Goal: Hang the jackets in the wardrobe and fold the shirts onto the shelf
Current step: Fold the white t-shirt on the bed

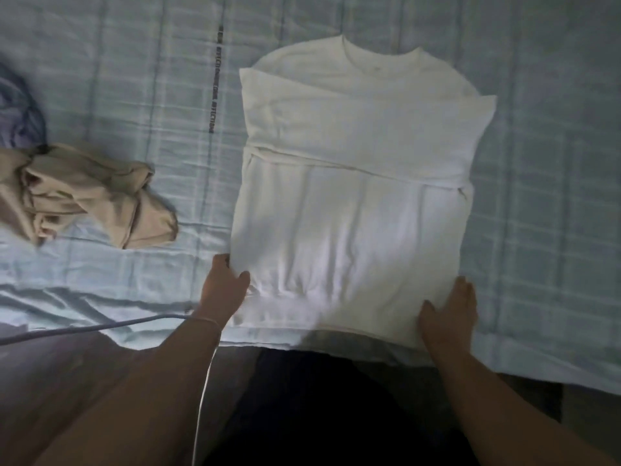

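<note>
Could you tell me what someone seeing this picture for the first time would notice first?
The eye lands on the white shirt spread on the pale blue checked bedsheet, sleeves folded across its body and collar pointing away. The left hand and right hand sit at its two near corners, by the hem. Off to the left lies a crumpled beige garment, apart from the shirt.

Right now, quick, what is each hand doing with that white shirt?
Left hand: gripping the white shirt at its near left corner.
Right hand: fingers open, resting flat on the shirt's near right corner.
</note>
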`<state>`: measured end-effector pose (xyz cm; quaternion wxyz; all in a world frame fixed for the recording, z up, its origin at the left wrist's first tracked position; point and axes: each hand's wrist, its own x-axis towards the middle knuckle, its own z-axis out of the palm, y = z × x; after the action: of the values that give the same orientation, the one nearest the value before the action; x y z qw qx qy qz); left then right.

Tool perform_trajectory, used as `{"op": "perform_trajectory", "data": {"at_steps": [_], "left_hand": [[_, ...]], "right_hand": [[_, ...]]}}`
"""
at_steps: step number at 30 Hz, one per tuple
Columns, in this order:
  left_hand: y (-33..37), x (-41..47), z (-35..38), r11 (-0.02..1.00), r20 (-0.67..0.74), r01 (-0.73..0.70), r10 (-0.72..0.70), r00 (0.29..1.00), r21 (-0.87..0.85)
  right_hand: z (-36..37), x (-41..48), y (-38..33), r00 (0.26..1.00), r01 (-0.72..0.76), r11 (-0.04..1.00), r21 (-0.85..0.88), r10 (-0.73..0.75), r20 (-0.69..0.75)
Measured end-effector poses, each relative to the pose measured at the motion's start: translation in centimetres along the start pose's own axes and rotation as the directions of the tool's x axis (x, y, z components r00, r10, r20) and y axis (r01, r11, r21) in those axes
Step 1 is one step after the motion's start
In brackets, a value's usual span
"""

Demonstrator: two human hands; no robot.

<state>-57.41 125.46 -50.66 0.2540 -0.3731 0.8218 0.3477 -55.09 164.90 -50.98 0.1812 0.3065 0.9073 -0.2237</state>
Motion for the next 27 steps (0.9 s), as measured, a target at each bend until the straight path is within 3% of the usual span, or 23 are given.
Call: {"op": "perform_trajectory", "data": {"at_steps": [2,5,8,13,16,19,23,25,27], "left_hand": [[-1.7,-1.7,0.5,1.0,0.018,0.024,-0.024,1.0,0.01],[-3.1,-3.3,0.8,1.0,0.03,0.03,-0.031,0.999,0.006],[-3.8,-4.1,0.8,0.997,0.075,0.035,-0.029,0.997,-0.075],[-6.3,-3.7,0.5,0.942,0.131,0.136,-0.1,0.986,-0.308],[-6.9,-5.7,0.3,0.901,0.163,0.159,-0.1,0.982,-0.404],[-7.9,-7.6,0.4,0.872,0.199,0.17,-0.086,0.976,-0.46],[-9.4,-8.4,1.2,0.825,0.278,0.288,-0.166,0.946,-0.486],[-9.2,-8.4,1.3,0.773,0.342,0.335,-0.162,0.926,-0.539],[-8.0,-8.1,1.0,0.724,0.345,0.341,-0.15,0.927,-0.6]], "right_hand": [[-1.0,-1.3,0.2,0.989,-0.147,0.967,0.208,0.146,0.02],[-2.1,-2.1,0.6,0.957,-0.288,0.921,0.263,0.27,0.103],[-1.7,-0.3,2.6,0.928,-0.334,0.894,0.299,0.257,0.271],[-2.9,1.3,4.1,0.886,-0.406,0.798,0.445,0.224,0.406],[-4.4,-0.2,4.0,0.887,-0.418,0.755,0.505,0.221,0.405],[-4.6,-1.4,5.3,0.903,-0.395,0.783,0.482,0.234,0.36],[-3.3,-1.4,8.3,0.932,-0.348,0.83,0.437,0.255,0.258],[-1.7,-0.1,11.0,0.931,-0.357,0.799,0.484,0.261,0.256],[-3.2,-1.4,8.4,0.922,-0.384,0.745,0.545,0.273,0.275]]}}
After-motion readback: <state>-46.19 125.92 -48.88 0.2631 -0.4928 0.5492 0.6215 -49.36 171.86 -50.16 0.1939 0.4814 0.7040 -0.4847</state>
